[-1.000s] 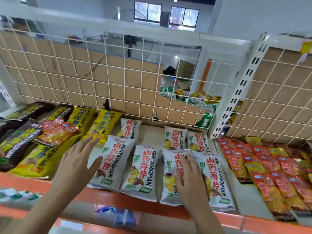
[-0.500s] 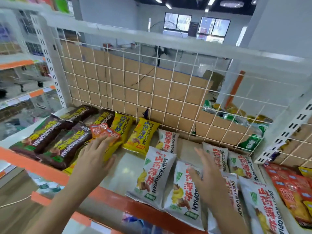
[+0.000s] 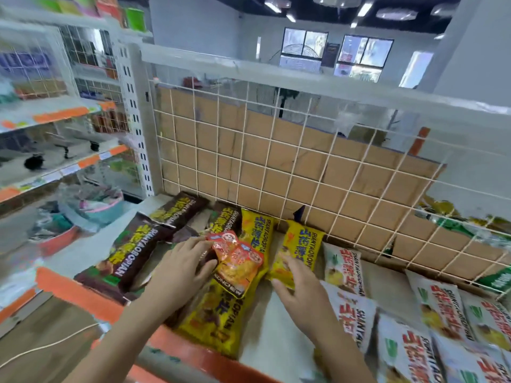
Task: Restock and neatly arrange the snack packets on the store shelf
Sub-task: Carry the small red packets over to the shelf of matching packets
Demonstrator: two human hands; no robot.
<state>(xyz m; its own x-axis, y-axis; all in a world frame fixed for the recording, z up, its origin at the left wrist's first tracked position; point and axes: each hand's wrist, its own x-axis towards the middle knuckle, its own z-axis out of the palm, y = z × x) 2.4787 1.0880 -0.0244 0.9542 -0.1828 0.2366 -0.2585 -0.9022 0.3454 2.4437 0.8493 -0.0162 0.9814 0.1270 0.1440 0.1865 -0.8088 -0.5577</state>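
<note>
Small pkts [image 3: 237, 264] atop long pkt [image 3: 218, 313], L pkts [image 3: 130, 258] & R pkts [image 3: 442, 305] flanking, wire grid [image 3: 265, 172] behind.

Bright, even indoor light from ceiling lamps [image 3: 365, 8] + windows [image 3: 364, 55] at back. Shadows soft, faint. Some sheen on glossy white packets [image 3: 442, 305]. Motion blur on left shelves [image 3: 55, 114] & lower-right corner. Wide-angle lens bends top rail [image 3: 304, 84]; centre fairly sharp.
</note>
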